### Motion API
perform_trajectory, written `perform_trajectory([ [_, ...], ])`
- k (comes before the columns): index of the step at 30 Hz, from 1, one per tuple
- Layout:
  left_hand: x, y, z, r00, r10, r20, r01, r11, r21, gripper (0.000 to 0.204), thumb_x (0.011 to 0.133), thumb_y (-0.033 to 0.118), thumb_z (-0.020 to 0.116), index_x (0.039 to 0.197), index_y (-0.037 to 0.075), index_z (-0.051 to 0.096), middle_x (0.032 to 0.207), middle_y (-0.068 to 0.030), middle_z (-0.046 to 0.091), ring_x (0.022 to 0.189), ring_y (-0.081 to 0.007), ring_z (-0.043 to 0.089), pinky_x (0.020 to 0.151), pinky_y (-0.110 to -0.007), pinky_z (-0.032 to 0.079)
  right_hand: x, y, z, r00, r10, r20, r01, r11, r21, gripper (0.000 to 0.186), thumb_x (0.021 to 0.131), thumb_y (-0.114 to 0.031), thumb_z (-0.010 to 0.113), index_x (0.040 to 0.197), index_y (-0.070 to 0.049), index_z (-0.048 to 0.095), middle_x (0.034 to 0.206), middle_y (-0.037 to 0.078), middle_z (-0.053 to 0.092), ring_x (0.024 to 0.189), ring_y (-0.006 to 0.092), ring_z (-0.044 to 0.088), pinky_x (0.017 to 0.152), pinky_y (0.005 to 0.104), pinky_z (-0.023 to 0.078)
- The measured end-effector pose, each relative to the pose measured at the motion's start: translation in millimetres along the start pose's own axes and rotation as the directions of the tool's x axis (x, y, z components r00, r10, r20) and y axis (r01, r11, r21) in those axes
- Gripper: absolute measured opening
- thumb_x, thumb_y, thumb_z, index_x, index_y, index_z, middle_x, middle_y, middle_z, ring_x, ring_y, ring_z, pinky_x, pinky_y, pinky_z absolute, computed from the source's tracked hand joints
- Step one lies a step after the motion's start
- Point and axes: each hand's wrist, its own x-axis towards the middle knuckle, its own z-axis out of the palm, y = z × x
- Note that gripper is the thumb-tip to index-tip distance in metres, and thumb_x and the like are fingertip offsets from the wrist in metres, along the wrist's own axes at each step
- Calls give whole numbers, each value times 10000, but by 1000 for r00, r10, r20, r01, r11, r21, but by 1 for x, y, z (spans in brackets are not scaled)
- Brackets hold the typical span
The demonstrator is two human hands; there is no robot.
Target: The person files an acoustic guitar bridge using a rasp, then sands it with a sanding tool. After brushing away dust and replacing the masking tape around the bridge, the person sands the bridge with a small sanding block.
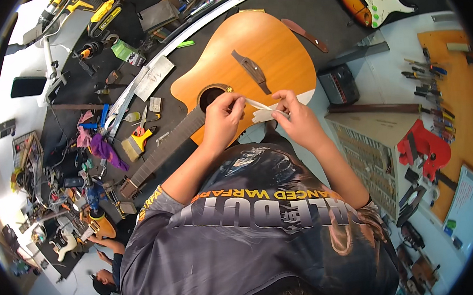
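OK, L hand point(225, 121) has thumb + fingertips pinched shut on one end of the white strip point(260, 105); R hand point(300, 122) looks closed on the other end, thumb underneath, tho exact contact pt is hard to tell. Strip runs btwn the two, above the near side of the acoustic guitar point(240, 37), w/ the soundhole point(210, 98) just beside L hand and the bridge point(252, 72) farther off. More white pieces point(264, 115) sit by the guitar's near edge, under the strip; can't tell if they're joined to it.

Handling tips, imo: keep light, even tension btwn both pinches so it doesn't twist or fold. Grip only the very ends, min. finger contact along the middle. Wrists up, esp. L, so the forearm doesn't drag on the fretboard point(167, 144). Prob. best to work slow: thin stuff like this likely creases fast, and the glossy top shows any scuff.
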Motion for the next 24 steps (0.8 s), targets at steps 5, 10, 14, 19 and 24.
perform_trajectory([
  [5, 13, -12, -39, 963, 267, 37, -269, 949, 165, 106, 1043, 57, 705, 1039, -41, 745, 899, -88, 697, 784, -164, 679, 714, -294, 535, -1, 0, 37, 983, 182, 1, -173, 936, 307, 372, 1035, -70, 711, 1355, -27, 526, 879, 29, 644, 827, 140, 627, 790, 315, 512],
  [10, 20, 2, -64, 915, 384, 122, -401, 898, 179, 62, 1015, 33, 718, 1026, -17, 754, 918, -106, 696, 807, -196, 669, 733, -301, 530, -10, 7, 66, 959, 279, -51, -230, 871, 433, 264, 1028, -76, 723, 1261, 4, 629, 897, 12, 690, 831, 103, 628, 771, 284, 515],
  [14, 34, -18, -78, 961, 233, 149, -249, 964, 93, 72, 1023, 50, 729, 1038, -14, 757, 875, -70, 675, 735, -135, 620, 700, -281, 506, -11, 5, 79, 926, 361, -110, -243, 794, 557, 190, 1036, -89, 727, 1181, 20, 672, 894, 12, 698, 802, 88, 631, 745, 265, 520],
  [19, 38, -11, -84, 969, 22, 247, 39, 970, -241, 123, 1048, 70, 750, 956, -13, 745, 925, -13, 704, 858, -86, 678, 810, -257, 551, -19, -7, 82, 896, 421, -143, -294, 802, 520, 128, 1057, -92, 721, 1092, 25, 681, 961, 66, 749, 848, 103, 682, 773, 269, 550],
  [24, 51, -7, -99, 946, 160, 282, -110, 976, -186, 90, 1045, 8, 718, 964, -23, 744, 980, -63, 726, 899, -132, 697, 827, -277, 549, -26, -21, 86, 897, 434, -80, -294, 723, 625, 127, 1063, -101, 720, 1065, 20, 681, 968, 76, 751, 857, 109, 691, 751, 267, 547],
])
